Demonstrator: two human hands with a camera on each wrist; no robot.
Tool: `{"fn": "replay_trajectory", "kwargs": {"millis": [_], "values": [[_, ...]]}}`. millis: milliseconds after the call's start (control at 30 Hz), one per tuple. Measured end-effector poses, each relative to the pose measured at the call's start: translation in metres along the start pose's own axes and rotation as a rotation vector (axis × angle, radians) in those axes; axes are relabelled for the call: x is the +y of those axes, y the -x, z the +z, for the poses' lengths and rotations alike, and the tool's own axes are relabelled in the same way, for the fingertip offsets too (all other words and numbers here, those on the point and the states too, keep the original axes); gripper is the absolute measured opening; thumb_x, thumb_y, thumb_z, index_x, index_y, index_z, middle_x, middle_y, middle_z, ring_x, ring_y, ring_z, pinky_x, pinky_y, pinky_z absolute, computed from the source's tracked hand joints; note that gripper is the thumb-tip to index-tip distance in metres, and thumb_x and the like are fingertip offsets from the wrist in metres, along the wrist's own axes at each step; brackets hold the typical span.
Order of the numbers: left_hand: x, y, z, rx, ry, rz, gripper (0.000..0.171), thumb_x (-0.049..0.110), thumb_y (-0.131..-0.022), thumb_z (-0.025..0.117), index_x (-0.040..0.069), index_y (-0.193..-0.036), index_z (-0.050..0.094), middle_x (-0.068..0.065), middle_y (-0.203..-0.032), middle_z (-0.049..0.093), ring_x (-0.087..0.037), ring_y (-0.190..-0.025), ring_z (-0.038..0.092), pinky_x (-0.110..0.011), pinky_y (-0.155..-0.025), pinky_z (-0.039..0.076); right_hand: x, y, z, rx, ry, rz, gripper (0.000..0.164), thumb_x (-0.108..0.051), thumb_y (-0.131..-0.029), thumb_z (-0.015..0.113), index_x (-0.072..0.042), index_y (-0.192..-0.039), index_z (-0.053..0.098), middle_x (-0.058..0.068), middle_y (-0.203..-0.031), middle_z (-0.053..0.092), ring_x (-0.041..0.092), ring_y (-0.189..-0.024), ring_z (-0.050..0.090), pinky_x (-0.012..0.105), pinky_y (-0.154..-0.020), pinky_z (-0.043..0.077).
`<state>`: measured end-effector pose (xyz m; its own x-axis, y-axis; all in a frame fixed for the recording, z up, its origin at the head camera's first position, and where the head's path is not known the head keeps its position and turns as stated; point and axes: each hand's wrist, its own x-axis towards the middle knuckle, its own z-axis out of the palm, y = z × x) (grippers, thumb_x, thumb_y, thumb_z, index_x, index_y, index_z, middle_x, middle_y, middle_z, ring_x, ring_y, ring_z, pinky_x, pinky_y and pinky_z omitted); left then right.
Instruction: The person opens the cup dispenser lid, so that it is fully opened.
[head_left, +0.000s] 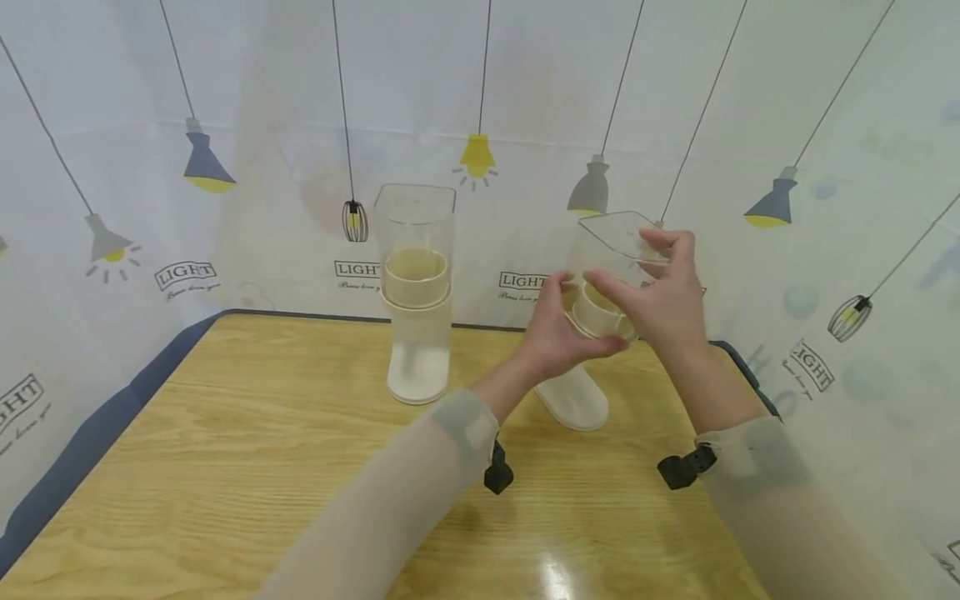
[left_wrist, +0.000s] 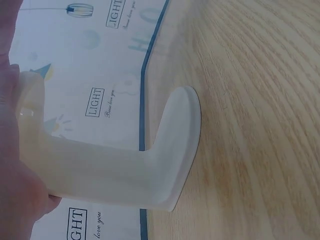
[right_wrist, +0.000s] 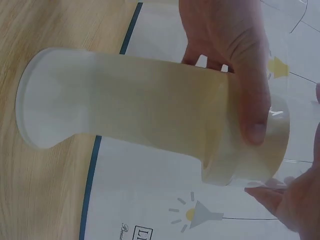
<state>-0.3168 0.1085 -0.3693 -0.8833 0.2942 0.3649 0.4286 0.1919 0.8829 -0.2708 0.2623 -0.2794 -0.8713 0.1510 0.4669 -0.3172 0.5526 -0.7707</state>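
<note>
A cream stand [head_left: 576, 402] with a flat rounded foot stands tilted in view at the right of the table. Its upper end has a cream ring [right_wrist: 220, 135]. Set in the ring is a clear, open-topped container [head_left: 611, 229]. My left hand [head_left: 558, 333] grips the ring from the left, its thumb lying across the front in the right wrist view. My right hand [head_left: 667, 300] holds the clear container from the right, fingers near its upper rim and thumb across the front. The fingers hide part of the ring and container.
Left of my hands stands a matching cream stand [head_left: 420, 371] with its own tall clear container [head_left: 416, 204]. Both are on a wooden table [head_left: 285, 450] with a dark blue edge. Behind it hangs a white sheet [head_left: 270, 167] printed with lamps.
</note>
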Motion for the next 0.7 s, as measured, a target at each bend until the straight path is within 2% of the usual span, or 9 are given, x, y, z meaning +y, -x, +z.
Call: {"fn": "replay_trajectory", "kwargs": {"millis": [100,400,700], "values": [[-0.001,0.000,0.002,0.017,-0.005,-0.004,0.125,0.040,-0.073,0.104,0.016,-0.168,0.025,-0.010,-0.161,0.047,-0.022,-0.138,0.056,-0.038,-0.115,0.053,-0.001,0.000,0.007,0.047,0.007,0.007,0.089,-0.050,-0.084,0.095,-0.015,-0.145,0.040,-0.001,-0.166,0.051,0.036,-0.143,0.062,0.058,-0.117,0.052],[0.001,0.000,0.003,0.047,-0.035,-0.006,0.127,0.039,-0.070,0.106,0.017,-0.166,0.027,-0.009,-0.159,0.048,-0.022,-0.136,0.057,-0.034,-0.111,0.055,-0.007,-0.002,0.022,0.211,-0.102,0.087,0.072,-0.045,-0.081,0.095,-0.025,-0.134,0.050,-0.003,-0.152,0.060,0.025,-0.129,0.069,0.042,-0.106,0.057],[0.000,-0.001,0.004,0.053,-0.067,0.031,0.125,0.040,-0.069,0.105,0.015,-0.165,0.029,-0.008,-0.157,0.048,-0.020,-0.133,0.058,-0.030,-0.109,0.055,-0.012,-0.005,0.020,0.247,-0.164,0.163,0.064,-0.049,-0.082,0.095,-0.031,-0.128,0.053,-0.009,-0.145,0.059,0.017,-0.125,0.066,0.030,-0.098,0.058]]}}
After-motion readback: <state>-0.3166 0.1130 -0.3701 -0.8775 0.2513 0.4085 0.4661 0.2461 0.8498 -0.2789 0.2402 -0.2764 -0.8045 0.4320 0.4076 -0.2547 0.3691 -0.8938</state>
